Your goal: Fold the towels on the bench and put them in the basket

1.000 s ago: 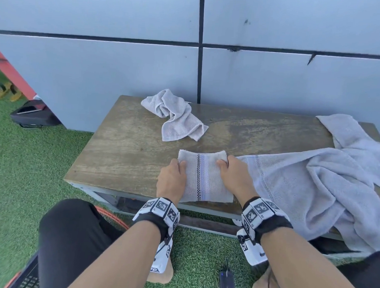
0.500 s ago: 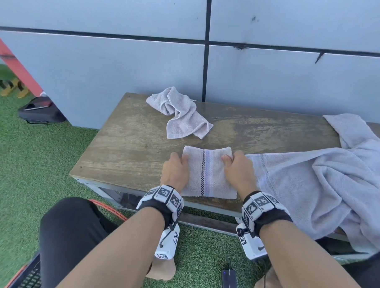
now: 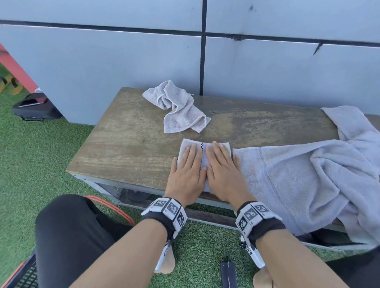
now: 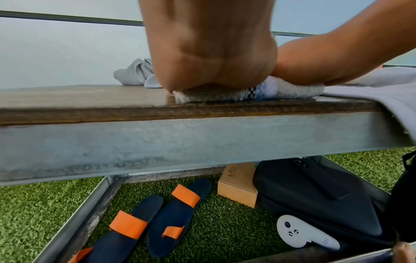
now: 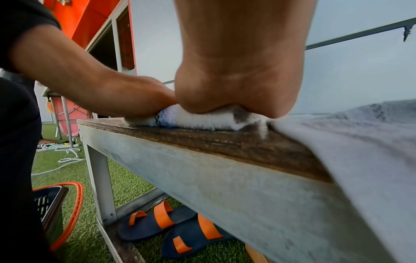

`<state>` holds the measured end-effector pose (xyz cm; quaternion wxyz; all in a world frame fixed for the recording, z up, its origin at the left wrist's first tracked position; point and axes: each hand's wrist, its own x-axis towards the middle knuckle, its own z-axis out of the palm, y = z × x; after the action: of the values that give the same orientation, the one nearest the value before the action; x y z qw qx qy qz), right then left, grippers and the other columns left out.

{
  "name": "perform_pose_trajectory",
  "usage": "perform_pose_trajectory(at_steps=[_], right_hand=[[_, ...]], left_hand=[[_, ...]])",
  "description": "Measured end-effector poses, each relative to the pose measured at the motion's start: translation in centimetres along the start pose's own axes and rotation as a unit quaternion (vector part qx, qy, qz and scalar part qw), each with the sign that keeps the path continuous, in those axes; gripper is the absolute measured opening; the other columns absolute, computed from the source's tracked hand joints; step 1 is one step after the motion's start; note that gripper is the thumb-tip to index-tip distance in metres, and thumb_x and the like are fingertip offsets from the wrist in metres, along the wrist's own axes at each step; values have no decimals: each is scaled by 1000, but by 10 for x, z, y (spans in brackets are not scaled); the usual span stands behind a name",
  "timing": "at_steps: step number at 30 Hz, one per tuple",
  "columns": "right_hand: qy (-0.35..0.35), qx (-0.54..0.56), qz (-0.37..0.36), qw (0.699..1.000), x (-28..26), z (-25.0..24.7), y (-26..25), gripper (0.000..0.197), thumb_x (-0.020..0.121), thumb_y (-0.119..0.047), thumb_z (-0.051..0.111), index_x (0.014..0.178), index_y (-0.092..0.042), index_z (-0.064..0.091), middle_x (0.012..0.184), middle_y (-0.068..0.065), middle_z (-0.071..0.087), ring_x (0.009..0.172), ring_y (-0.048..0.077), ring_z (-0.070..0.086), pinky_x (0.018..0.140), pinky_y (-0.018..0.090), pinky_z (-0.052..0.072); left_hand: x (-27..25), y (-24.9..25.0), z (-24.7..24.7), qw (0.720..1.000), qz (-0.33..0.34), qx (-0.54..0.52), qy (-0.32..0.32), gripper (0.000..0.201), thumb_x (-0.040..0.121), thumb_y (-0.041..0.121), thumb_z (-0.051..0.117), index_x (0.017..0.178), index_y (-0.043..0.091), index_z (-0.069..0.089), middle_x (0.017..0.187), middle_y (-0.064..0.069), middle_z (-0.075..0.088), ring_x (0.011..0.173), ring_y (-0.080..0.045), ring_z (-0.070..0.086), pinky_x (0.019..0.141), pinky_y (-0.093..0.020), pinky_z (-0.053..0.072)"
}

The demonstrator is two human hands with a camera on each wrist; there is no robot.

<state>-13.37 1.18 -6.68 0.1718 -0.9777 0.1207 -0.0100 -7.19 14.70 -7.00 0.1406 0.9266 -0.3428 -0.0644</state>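
Weathered wooden bench (image 3: 141, 146), near edge: I have left hand (image 3: 186, 176) and right hand (image 3: 221, 173) spread flat on the small folded white striped towel (image 3: 205, 164), probably setting the crease before basketing.

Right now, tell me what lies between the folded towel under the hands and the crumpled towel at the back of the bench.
Head view: only bare bench wood separates the folded towel from the crumpled towel.

Head view looks down on the bench (image 3: 141, 146); both wrist views sit close at its front edge, facing the wall.
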Motion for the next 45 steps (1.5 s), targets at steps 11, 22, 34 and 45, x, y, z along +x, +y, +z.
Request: perform_pose_trajectory(at_steps=[11, 22, 34, 45], right_hand=[[-51, -23, 37, 998, 2, -8, -2, 59, 101, -43, 12, 158, -33, -1, 165, -10, -13, 150, 7, -17, 121, 48, -13], [115, -79, -27, 990, 3, -24, -32, 34, 93, -30, 33, 110, -12, 58, 118, 8, 56, 113, 27, 50, 104, 46, 39], [-1, -55, -28, 998, 20, 2, -2, 58, 106, -43, 17, 159, -20, 9, 167, -7, 0, 153, 11, 1, 123, 46, 13], [-34, -29, 14, 999, 12, 0, -4, 59, 105, -44, 13, 159, -22, -1, 166, -9, -11, 153, 19, 4, 124, 42, 9]], left_hand=[[10, -29, -12, 997, 36, 10, -74, 66, 100, 64, 10, 157, 36, -9, 163, 17, -20, 149, -7, -23, 121, -58, -3], [3, 1, -22, 999, 2, -9, 47, 52, 103, 24, 34, 152, 11, 22, 166, -14, 0, 153, -26, -6, 123, -49, 11], [-7, -7, 4, 997, -49, -44, 49, 57, 107, 38, 15, 160, 21, 3, 167, 7, -5, 152, -8, -12, 123, -49, -6], [-18, -17, -3, 983, -167, -74, 18, 60, 103, 45, 14, 155, 37, -13, 165, -10, -15, 152, -23, -14, 118, -58, -11]])
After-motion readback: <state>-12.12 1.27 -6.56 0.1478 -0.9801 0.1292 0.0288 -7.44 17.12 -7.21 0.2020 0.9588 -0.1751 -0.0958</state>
